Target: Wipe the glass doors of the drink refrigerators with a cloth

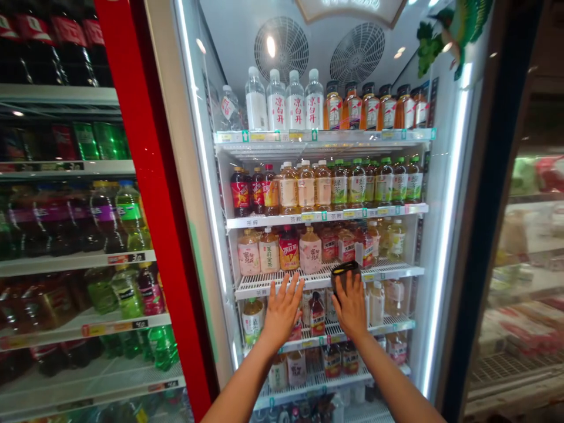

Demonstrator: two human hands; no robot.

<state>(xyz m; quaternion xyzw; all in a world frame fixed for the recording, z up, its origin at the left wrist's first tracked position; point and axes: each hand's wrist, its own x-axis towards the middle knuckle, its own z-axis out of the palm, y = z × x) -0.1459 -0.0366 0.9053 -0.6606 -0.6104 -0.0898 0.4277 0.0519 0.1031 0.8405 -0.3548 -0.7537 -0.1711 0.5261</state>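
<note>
The left hand (283, 309) spreads its fingers; the right hand (351, 311) covers a dark case (342, 270), grip unclear; held loosely, it could drop.

clear bottles (295, 104): 涼白开 | green-capped bottles (339, 187): 绿茶 | red bottle (289, 249): 冰红茶

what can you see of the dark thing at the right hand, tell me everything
The dark wallet-like item is small, almost black and leathery-looking, with yellow showing along its top. It appears slightly tilted. The right hand covers much of its front and seems to touch it. In view it overlaps a shelf; any contact there is unclear.
</note>
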